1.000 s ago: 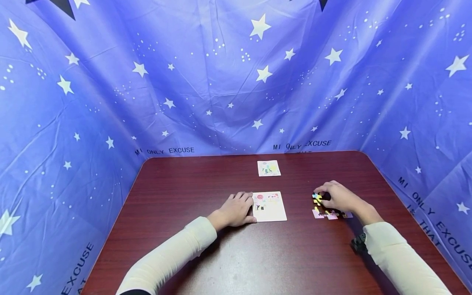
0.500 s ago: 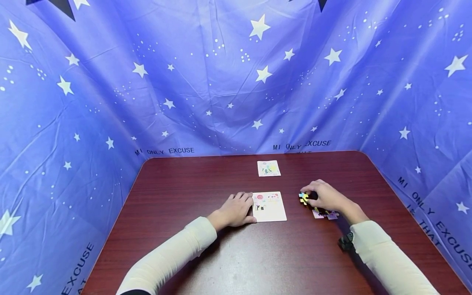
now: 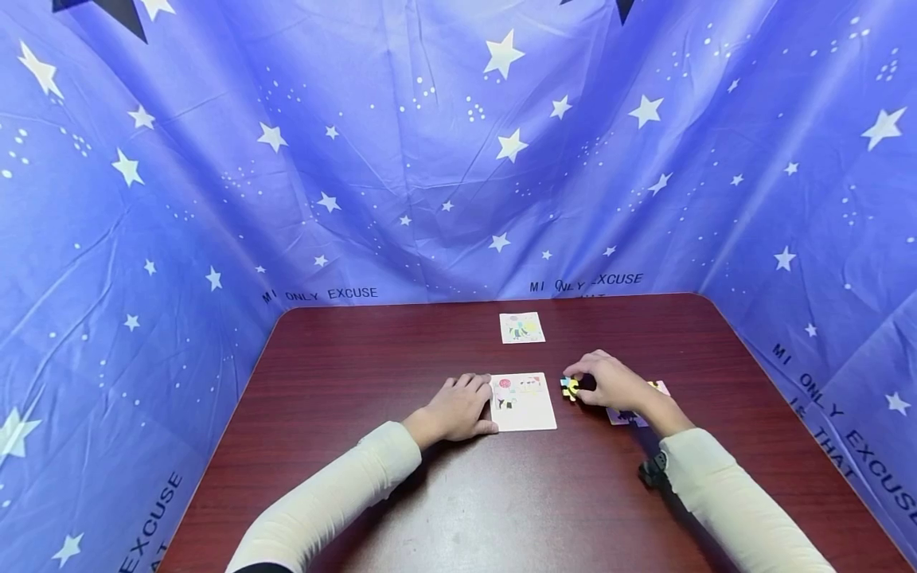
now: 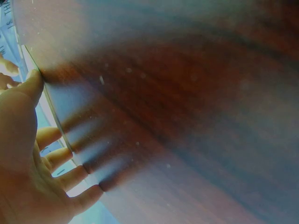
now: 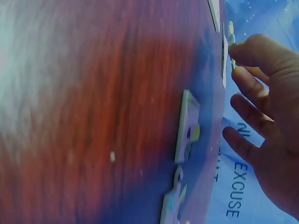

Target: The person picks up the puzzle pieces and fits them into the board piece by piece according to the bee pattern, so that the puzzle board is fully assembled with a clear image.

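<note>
A jigsaw piece [image 3: 569, 388] with yellow, blue and black print is pinched between the thumb and fingers of my right hand [image 3: 607, 382]. It is held just right of a square white puzzle board [image 3: 533, 414]. In the right wrist view the piece [image 5: 231, 31] shows nearly edge-on and raised above the tabletop. The upper part of the board carries printed or fitted pictures, and its lower part is plain white. My left hand [image 3: 458, 407] rests along the board's left edge, thumb at the near corner. In the left wrist view its fingertips [image 4: 96, 190] touch down in a row.
Loose pink-edged jigsaw pieces [image 3: 619, 418] lie beneath and beside my right forearm, partly hidden by it. A small picture card [image 3: 521, 328] lies farther back on the dark red wooden table [image 3: 372, 342]. A blue star-printed curtain [image 3: 401, 175] surrounds the table.
My right hand has carried the jigsaw piece leftward from the loose pieces, close to the board's right side. My left hand and the board have stayed put.
</note>
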`<move>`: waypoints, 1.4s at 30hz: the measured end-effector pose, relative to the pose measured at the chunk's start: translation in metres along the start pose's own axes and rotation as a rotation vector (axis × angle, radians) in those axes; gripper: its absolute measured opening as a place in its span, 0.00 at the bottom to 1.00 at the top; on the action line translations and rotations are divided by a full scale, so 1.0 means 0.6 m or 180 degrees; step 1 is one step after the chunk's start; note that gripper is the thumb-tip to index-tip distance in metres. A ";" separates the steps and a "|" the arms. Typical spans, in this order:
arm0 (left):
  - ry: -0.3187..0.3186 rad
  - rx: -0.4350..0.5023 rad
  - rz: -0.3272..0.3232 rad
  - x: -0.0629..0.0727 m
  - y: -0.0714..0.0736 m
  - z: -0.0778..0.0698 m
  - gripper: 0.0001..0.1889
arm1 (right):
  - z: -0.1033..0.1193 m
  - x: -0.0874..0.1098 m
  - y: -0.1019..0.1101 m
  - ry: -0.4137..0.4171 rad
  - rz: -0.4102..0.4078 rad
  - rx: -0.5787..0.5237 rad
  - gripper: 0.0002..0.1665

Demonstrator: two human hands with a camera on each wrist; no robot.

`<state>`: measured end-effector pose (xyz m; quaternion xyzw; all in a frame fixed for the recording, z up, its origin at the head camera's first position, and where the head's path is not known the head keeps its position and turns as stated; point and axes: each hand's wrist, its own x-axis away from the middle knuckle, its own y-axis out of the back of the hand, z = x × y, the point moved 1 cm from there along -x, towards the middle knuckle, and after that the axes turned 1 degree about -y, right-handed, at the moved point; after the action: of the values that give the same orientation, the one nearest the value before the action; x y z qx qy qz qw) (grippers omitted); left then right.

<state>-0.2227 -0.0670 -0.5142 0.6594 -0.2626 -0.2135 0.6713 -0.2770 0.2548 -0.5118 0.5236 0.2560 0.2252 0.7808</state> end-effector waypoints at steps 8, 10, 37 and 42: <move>0.0016 -0.0019 0.0006 -0.001 -0.002 0.001 0.29 | 0.025 -0.011 -0.009 0.0132 -0.0035 0.0011 0.20; 0.0017 -0.0025 0.0010 -0.002 -0.003 0.001 0.29 | 0.032 -0.015 -0.011 0.0112 -0.0009 0.0005 0.20; 0.0027 -0.0064 0.0016 -0.003 -0.006 0.002 0.29 | 0.111 -0.072 -0.047 0.0496 0.0169 0.0012 0.19; 0.0036 -0.0060 0.0019 -0.003 -0.004 0.001 0.29 | 0.114 -0.076 -0.052 0.0570 0.0149 0.0107 0.19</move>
<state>-0.2243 -0.0664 -0.5169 0.6534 -0.2587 -0.2103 0.6796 -0.2659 0.1677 -0.5116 0.5202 0.3162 0.2850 0.7404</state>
